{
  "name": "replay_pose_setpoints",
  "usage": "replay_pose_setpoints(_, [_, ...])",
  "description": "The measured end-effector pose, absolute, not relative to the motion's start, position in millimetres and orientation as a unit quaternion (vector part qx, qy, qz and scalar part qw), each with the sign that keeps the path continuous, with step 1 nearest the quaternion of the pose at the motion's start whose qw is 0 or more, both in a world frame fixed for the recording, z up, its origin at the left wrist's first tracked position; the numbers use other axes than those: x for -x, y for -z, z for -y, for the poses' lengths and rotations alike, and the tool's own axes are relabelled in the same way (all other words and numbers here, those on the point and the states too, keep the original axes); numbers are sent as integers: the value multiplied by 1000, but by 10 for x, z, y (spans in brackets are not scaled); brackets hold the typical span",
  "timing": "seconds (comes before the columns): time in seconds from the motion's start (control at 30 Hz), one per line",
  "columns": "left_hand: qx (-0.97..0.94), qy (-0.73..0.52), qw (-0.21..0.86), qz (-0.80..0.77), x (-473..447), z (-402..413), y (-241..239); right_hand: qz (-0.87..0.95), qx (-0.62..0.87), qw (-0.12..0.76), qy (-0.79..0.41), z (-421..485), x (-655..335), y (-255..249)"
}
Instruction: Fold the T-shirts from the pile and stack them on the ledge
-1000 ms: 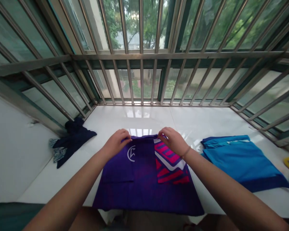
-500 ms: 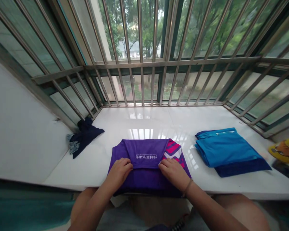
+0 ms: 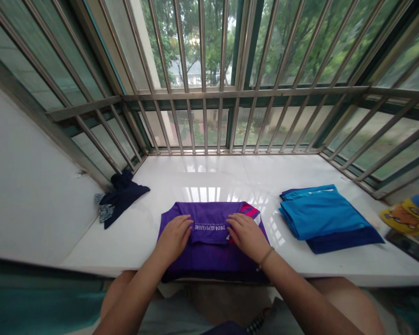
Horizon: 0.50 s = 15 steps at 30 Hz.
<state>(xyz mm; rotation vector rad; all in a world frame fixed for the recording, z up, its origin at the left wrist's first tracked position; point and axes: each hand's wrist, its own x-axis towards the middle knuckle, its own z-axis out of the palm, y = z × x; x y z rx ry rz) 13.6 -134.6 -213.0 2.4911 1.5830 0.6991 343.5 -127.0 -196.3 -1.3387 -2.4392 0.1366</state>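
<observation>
A purple shirt [image 3: 209, 256] lies partly folded at the front edge of the white ledge. Its upper flap is turned down toward me, with white "2024" lettering upside down and a pink-and-white patterned patch at the right. My left hand [image 3: 175, 236] rests on the left side of this flap, fingers stretched forward over the cloth. On the right side, my right hand [image 3: 247, 235] lies likewise, its fingers extended and partly covering the patterned patch. Both hands are open, palms down. The lower part of the shirt reaches the ledge's edge, close to my lap.
Folded blue garments [image 3: 321, 214] are stacked on the right of the white ledge [image 3: 209, 170]. A dark navy cloth [image 3: 124, 197] lies crumpled at the left by the wall. Metal bars [image 3: 202, 95] enclose the ledge. A yellow-and-blue item [image 3: 410, 214] sits at the far right.
Both hands have moved from the flap's lower edge, where the fingers gripped it, up onto the flap. The fingers are now stretched out. The view has shifted slightly.
</observation>
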Motion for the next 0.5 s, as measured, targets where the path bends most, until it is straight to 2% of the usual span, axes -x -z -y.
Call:
replay_pose_setpoints(0.13, [-823,-188,32,-536,-370,1009,2208,862,490,130,-31,978,-3311,2105])
replay_pose_setpoints(0.27, [-774,-123,16,-621,-447,758,2369,815,573,79,-34,798,-3296,2283])
replay_pose_setpoints(0.4, [-722,-108,13,-683,-284,692,2545,738,670,68,-38,819,-3419,2483])
replay_pose_setpoints(0.5, [-715,-112,19,-690,-190,706,2618,726,682,71,-43,889,-3482,2547])
